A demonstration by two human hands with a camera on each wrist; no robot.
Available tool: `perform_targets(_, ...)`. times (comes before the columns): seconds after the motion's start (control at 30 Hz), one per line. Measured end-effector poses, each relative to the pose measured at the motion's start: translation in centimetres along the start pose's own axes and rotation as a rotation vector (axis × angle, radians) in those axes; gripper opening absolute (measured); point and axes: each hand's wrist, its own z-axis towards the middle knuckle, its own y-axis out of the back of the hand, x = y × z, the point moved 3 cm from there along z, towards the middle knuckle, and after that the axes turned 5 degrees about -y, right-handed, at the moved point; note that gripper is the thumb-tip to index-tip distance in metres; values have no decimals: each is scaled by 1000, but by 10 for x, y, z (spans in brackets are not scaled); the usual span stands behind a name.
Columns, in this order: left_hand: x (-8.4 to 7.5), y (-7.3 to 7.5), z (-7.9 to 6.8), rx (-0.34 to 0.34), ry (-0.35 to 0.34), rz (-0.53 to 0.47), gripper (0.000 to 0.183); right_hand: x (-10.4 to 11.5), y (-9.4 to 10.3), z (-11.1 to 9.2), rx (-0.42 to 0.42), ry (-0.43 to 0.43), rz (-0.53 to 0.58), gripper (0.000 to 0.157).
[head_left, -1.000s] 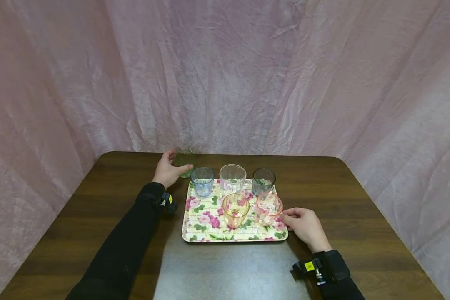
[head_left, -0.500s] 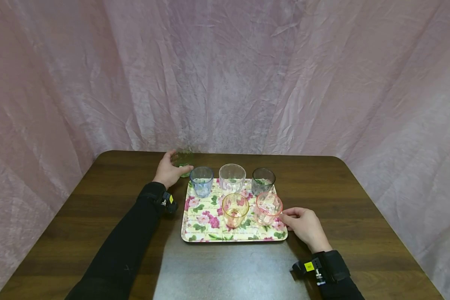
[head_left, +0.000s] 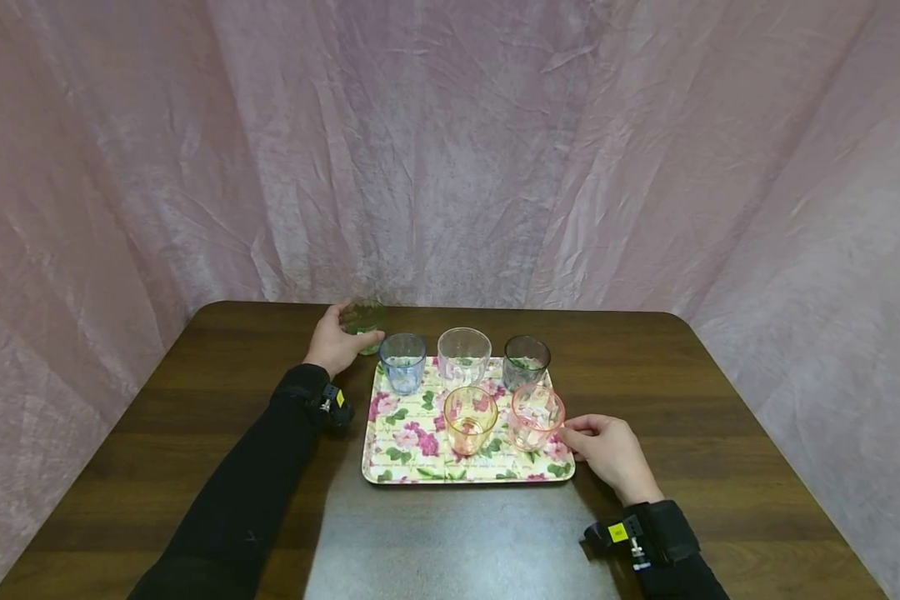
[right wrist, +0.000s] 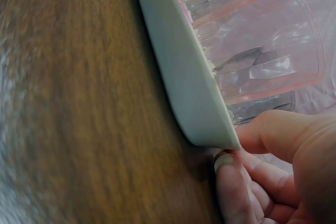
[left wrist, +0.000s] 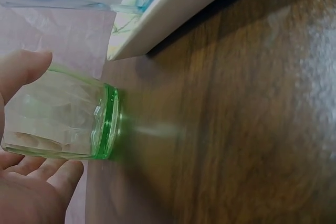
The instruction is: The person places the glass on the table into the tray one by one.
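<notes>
My left hand (head_left: 337, 343) holds a green drinking glass (left wrist: 63, 116) behind the tray's left corner, thumb on one side and fingers on the other. The glass is upright, its thick base right at the tabletop. My right hand (head_left: 611, 450) pinches the right rim of a floral tray (head_left: 408, 467) between thumb and fingers. On the tray stand a blue glass (head_left: 404, 367), a clear glass (head_left: 464, 358) and a smoky grey glass (head_left: 527, 367) at the back. A yellow glass (head_left: 470, 421) and a pink glass (head_left: 536, 417) stand in front of them.
The brown wooden table (head_left: 217, 392) has rounded far corners, with its back edge close behind the green glass. A pink curtain (head_left: 450, 150) hangs behind and at both sides. Light reflects off the table's near part.
</notes>
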Motion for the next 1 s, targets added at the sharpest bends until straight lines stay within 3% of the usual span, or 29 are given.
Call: perform_targets(1.0,-9,18,2,-48,-2,32,91,-1,0,0,8,3,3,27)
